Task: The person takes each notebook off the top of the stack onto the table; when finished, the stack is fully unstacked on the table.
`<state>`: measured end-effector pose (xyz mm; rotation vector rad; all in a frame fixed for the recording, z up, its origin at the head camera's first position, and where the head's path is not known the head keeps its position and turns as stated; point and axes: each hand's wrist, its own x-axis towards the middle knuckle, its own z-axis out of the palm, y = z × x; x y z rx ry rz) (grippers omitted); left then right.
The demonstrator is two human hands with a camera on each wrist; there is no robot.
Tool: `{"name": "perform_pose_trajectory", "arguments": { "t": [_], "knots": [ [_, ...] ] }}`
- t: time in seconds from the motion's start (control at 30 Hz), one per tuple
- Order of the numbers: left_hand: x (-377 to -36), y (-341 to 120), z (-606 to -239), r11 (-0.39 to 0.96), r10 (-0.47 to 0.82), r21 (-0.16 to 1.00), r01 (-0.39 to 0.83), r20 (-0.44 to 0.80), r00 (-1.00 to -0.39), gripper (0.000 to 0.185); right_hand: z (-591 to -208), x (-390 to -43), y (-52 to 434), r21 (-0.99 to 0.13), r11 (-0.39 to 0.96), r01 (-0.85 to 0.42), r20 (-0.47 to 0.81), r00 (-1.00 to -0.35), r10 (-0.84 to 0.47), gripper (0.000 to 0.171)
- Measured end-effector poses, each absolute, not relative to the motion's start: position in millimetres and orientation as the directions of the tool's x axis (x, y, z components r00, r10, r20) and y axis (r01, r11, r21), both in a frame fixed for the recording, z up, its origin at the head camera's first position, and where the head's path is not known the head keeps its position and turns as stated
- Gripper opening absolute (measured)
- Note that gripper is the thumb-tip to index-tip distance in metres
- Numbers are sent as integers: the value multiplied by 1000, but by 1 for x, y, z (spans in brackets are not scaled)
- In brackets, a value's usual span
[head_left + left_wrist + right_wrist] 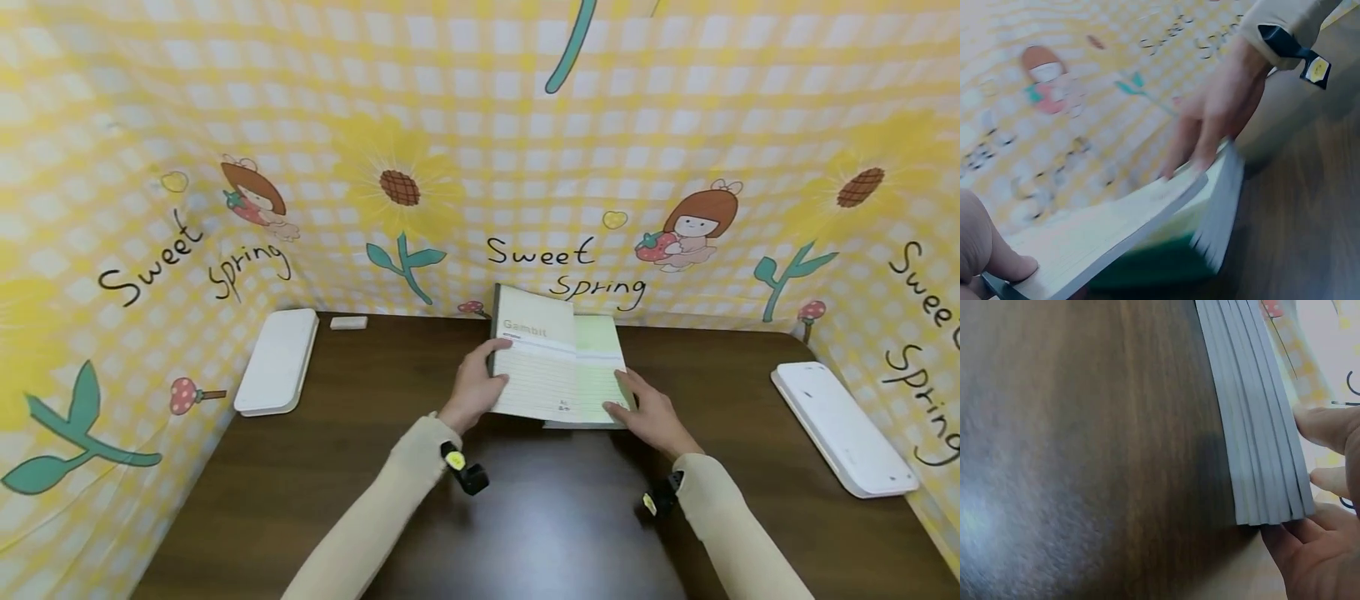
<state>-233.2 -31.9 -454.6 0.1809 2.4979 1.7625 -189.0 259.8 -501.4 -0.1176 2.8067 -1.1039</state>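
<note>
A cream notebook with "Gambit" on its cover is held tilted near the back of the table. My left hand grips its left edge, thumb on the cover; its other fingers are mostly hidden. Partly beneath it, on the right, is a pale green notebook. My right hand holds the right edge of the green one. In the right wrist view, the fingers curl about a stack of several thin notebooks. The left wrist view shows the stack's edges fanned slightly apart at one corner.
White flat cases lie on the left and right of the dark wooden table. A small white block sits at the back edge. Yellow checked cloth hangs behind and along both sides.
</note>
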Motion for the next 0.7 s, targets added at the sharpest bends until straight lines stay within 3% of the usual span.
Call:
{"name": "perform_pose_trajectory", "arguments": {
  "t": [0.17,0.4,0.57,0.7],
  "knots": [
    [-233,-93,-453,342,130,937,67,23,-991,57,-497,-181,276,-665,747,-17,-88,-991,-100,75],
    [-250,-179,-472,436,143,900,-15,-85,-986,57,-490,-172,291,-644,765,19,-111,-991,-69,75],
    [-264,-204,-490,461,158,884,-71,-161,-974,57,-491,-170,294,-626,780,22,-122,-990,-70,74],
    [-271,-213,-501,575,176,816,-64,-200,-964,55,-493,-172,292,-635,773,15,-129,-988,-86,74]
  ]
}}
